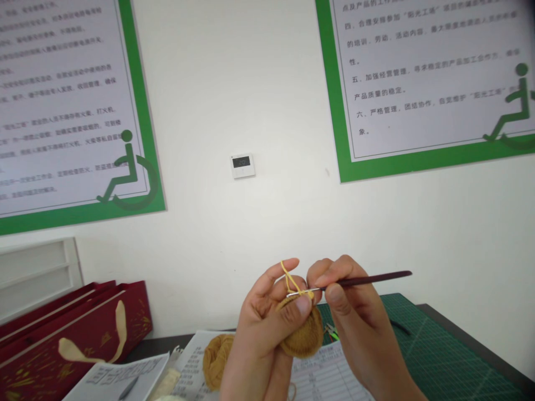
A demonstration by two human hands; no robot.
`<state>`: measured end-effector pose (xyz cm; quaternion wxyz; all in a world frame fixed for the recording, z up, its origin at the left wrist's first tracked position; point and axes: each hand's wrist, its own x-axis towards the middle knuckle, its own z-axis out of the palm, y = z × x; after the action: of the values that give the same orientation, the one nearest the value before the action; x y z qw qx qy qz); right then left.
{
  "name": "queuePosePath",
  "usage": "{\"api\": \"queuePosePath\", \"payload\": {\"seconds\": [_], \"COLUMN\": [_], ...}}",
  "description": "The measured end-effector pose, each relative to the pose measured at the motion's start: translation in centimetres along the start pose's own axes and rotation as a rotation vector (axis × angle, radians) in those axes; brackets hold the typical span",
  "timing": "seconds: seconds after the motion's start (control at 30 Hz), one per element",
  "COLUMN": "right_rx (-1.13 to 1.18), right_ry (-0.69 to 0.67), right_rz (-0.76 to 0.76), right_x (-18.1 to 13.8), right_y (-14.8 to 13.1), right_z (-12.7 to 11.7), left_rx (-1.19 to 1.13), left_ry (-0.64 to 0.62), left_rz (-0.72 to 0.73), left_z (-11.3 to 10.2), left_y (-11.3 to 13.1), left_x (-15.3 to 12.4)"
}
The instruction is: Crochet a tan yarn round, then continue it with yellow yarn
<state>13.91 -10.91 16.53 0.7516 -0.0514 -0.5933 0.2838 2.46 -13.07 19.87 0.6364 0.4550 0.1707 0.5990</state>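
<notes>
My left hand [271, 317] pinches a round brown crochet piece [307, 334] between thumb and fingers. Light yellow yarn [287, 273] loops over its raised index finger and runs down to the top edge of the piece. In my right hand [355, 306] is a crochet hook [371, 279] with a dark red handle, gripped like a pencil. The hook's metal tip lies at the piece's upper edge, among the yellow loops. Behind my left wrist sits a ball of brown yarn [217, 362], partly hidden.
Printed sheets [326, 370] lie on the dark table under my hands. To the right is a green cutting mat [434, 340]. Dark red gift bags [83, 334] stand at the left, near a paper with a pen [129, 388]. A thermostat [242, 166] hangs on the wall between green-framed posters.
</notes>
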Motion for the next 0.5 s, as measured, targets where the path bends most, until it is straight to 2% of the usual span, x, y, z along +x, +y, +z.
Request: {"api": "queuePosePath", "payload": {"seconds": [0.17,0.27,0.4,0.5], "right_rx": [-0.113,-0.262,-0.719,-1.116], "right_ry": [0.045,0.052,-0.051,0.019], "right_rz": [-0.086,-0.219,-0.563,-0.890], "right_x": [-0.1,-0.2,-0.2,-0.6], "right_y": [-0.1,-0.2,-0.8,-1.2], "right_z": [0.2,0.0,-0.9,-1.8], "left_rx": [0.083,0.159,0.209,0.173], "left_ry": [0.011,0.081,0.166,0.127], "left_rz": [0.062,0.149,0.242,0.163], "left_z": [0.0,0.2,0.6,0.7], "left_y": [-0.1,-0.3,-0.5,-0.5], "left_x": [0.0,-0.2,-0.7,-1.0]}}
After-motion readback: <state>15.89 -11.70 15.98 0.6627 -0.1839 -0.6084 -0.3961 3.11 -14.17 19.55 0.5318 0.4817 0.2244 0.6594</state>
